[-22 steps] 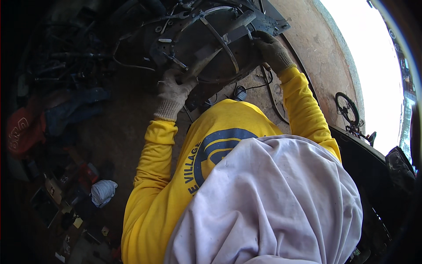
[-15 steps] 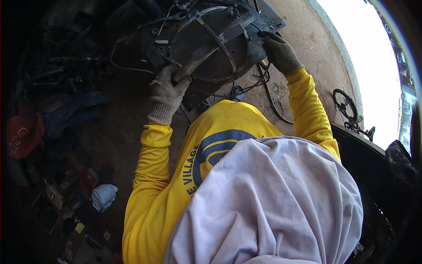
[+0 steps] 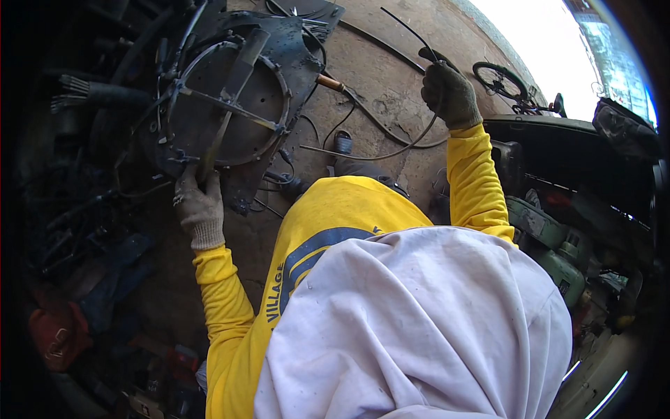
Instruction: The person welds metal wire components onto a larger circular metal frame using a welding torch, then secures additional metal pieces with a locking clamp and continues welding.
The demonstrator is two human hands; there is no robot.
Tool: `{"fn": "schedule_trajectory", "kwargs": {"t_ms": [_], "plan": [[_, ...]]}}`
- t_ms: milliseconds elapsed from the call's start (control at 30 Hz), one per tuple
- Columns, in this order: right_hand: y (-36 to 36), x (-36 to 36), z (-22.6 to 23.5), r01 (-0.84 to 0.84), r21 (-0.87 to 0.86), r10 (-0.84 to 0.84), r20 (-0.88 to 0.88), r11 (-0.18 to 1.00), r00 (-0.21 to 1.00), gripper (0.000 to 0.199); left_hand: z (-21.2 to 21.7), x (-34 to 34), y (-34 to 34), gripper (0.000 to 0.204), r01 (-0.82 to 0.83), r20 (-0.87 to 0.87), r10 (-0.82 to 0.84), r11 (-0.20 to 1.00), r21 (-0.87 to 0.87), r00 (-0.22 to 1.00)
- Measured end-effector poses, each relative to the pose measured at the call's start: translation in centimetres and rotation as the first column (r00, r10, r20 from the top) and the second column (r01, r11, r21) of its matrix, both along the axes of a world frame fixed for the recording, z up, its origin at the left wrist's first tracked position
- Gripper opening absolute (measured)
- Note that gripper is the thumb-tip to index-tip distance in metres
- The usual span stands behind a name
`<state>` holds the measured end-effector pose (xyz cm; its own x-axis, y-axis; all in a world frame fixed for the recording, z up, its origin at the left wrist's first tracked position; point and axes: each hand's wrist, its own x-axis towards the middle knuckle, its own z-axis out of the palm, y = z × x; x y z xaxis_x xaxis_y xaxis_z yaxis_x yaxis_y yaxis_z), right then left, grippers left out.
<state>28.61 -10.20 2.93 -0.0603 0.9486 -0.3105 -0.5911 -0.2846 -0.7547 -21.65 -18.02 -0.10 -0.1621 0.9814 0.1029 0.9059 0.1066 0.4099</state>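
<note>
My left hand [image 3: 199, 202], in a grey knit glove, is closed around the near end of a long flat metal bar [image 3: 241, 73]. The bar lies slanting across a round metal ring with a crosspiece [image 3: 241, 110], on top of a dark metal plate [image 3: 289, 52]. Away to the right, my gloved right hand [image 3: 447, 91] is raised over the floor, its fingers wrapped round a thin dark flexible rod [image 3: 405, 25]. One end of the rod sticks up past the fingers; a thin curved length hangs below the hand, bending left toward my feet.
A tool with an orange-brown handle [image 3: 330, 82] sits by the plate's right edge, beside cables [image 3: 380, 119] on the floor. A bundle of rods [image 3: 73, 94] stands at left. A bicycle wheel [image 3: 500, 80] and green metal containers [image 3: 569, 276] are at right.
My right hand has left the plate's right edge and moved out to the right, now holding the thin rod. The left hand stays at the bar's end. The view has shifted.
</note>
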Motion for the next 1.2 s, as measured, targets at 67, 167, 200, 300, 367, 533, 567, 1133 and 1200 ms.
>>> {"fn": "schedule_trajectory", "kwargs": {"t_ms": [67,167,200,300,367,533,567,1133,1200], "plan": [[-0.4,2.2,0.4,-0.012,0.059,0.015,-0.053,0.998,0.998,0.012,0.1,0.9,0.0,0.039,-0.008,-0.096,0.01,1.0,0.028,0.995],[-0.5,4.5,0.3,0.002,0.087,0.007,-0.11,0.996,0.994,0.011,1.2,2.3,0.1,0.04,-0.107,-0.144,0.098,0.993,-0.054,0.985],[-0.5,5.1,0.2,0.013,0.088,-0.002,-0.124,0.996,0.992,0.011,1.6,3.1,0.2,0.041,-0.105,-0.287,0.103,0.994,0.009,0.952],[0.2,7.3,0.3,0.146,0.086,-0.138,-0.087,0.986,0.987,0.018,3.9,6.4,0.5,0.041,0.009,-0.42,0.115,0.959,0.284,0.9],[1.1,9.6,0.8,0.105,0.13,-0.093,-0.093,0.986,0.991,0.017,5.0,9.9,0.7,0.04,0.161,-0.392,0.076,0.828,0.537,0.917],[4.9,16.9,-1.4,0.071,0.202,-0.014,-0.271,0.977,0.963,0.023,7.5,28.4,4.5,0.038,0.5,-0.293,-0.405,0.695,0.517,0.866],[6.0,18.2,-1.4,0.073,0.187,-0.014,-0.298,0.98,0.955,0.027,7.8,31.9,6.0,0.039,0.539,-0.227,-0.501,0.662,0.521,0.835],[24.2,34.9,-2.7,0.243,0.0,-0.144,0.805,0.97,0.575,0.054,2.9,51.0,35.3,0.032,0.53,0.981,0.112,0.829,-0.179,0.157],[29.7,35.7,-2.7,0.042,0.145,-0.148,0.878,0.989,0.456,0.054,2.2,51.2,40.4,0.033,0.567,0.948,0.297,0.803,-0.186,-0.111]]}}
